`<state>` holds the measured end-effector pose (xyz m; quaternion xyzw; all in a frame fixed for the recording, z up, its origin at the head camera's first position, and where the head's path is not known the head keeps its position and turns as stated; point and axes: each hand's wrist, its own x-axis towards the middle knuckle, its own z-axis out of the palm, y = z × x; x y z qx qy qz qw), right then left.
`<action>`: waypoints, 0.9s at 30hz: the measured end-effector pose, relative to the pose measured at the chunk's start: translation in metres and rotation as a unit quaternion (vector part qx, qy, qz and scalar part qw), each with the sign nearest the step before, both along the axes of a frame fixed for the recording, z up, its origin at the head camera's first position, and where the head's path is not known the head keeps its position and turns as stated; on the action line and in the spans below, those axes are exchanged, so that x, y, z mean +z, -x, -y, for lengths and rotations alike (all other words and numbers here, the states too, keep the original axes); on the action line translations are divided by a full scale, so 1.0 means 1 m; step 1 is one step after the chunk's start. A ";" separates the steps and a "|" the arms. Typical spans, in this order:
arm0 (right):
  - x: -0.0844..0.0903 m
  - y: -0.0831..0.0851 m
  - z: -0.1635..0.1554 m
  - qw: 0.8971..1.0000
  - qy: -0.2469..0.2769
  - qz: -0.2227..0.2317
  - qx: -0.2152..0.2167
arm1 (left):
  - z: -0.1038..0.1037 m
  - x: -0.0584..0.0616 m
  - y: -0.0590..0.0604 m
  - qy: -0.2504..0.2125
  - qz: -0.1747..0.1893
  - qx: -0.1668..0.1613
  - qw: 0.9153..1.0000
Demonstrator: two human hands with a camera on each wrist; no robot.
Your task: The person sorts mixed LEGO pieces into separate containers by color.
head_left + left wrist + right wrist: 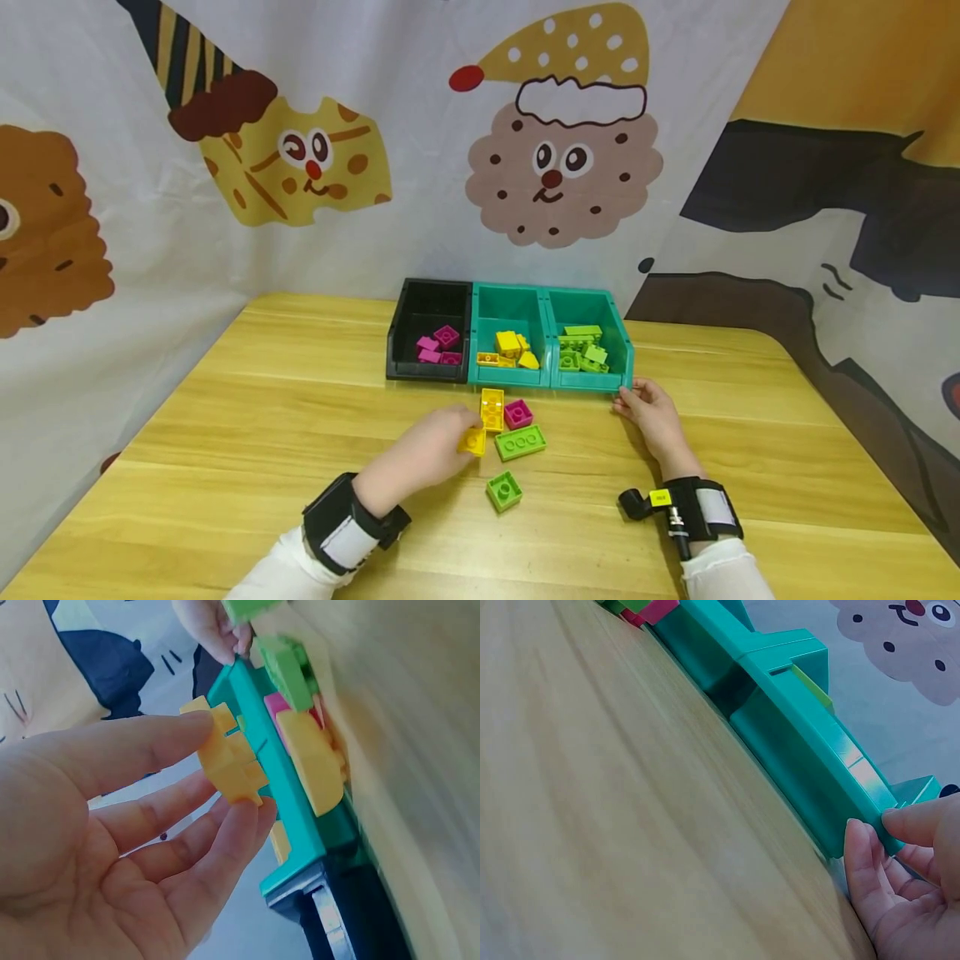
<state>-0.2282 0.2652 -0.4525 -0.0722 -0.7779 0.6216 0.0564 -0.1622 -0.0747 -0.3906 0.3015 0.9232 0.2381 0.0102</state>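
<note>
Nearest the viewer, two sleeved forearms with black wrist bands rest over the wooden counter (225,433). The left hand (423,454) pinches a small yellow brick (473,440) between thumb and fingertips; the left wrist view shows the fingers (225,840) curled round the brick, which is lifted clear of the palm. Just right of this hand lie loose bricks: a small green brick (504,490) nearest the viewer, a longer green brick (520,442) beyond it, then a pink brick (517,413) and a long yellow brick (492,409) side by side, the latter touching or just beside the held piece. The right hand (651,412) grips the front right corner of the right teal bin (626,354), thumb on the rim and fingers (866,862) against its front wall. Farther back, three bins stand in a row, touching: a black bin (397,329) holding pink bricks, a middle teal bin (476,333) holding yellow bricks, and the right teal bin holding green bricks. Behind them hangs a cartoon-printed cloth backdrop (562,150).
</note>
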 end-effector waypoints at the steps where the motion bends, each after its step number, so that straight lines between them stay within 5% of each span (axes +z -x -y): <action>1: 0.000 0.000 0.000 1.000 0.000 0.001 0.000 | 0.001 0.001 0.001 -0.004 0.000 0.003 1.000; 15: -0.001 0.000 -0.001 1.000 0.004 0.002 0.001 | 0.003 0.016 0.012 -0.037 0.013 0.043 0.998; 27: -0.003 0.002 -0.002 1.000 0.004 0.000 -0.001 | -0.008 0.025 0.045 -0.056 -0.026 0.082 0.995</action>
